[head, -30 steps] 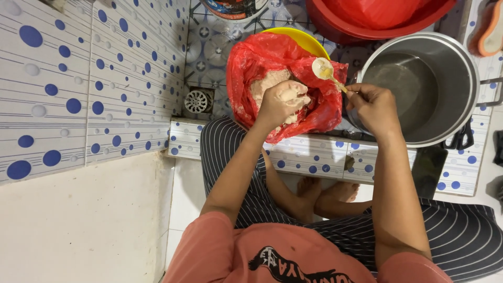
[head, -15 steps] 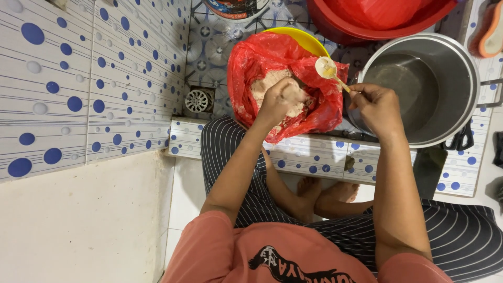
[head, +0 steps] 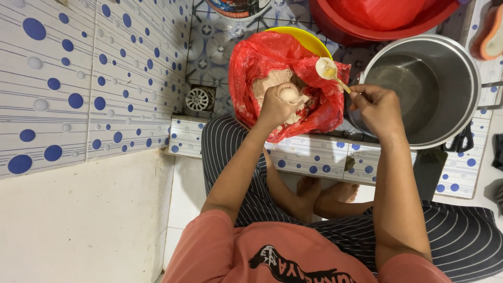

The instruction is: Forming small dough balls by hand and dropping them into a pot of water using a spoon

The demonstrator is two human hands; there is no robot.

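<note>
Spoon [head: 327, 68] lower (right hand [head: 378, 107])

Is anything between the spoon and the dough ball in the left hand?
Nothing visible. The spoon, held by the right hand, hovers over the red bag, up and to the right of the pale ball gripped in the left hand. Only open air separates them.

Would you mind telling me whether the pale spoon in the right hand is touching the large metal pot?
Apart. The head view shows the pale spoon held by the right hand above the red plastic bag, with a visible gap before the large metal pot's rim.
</note>
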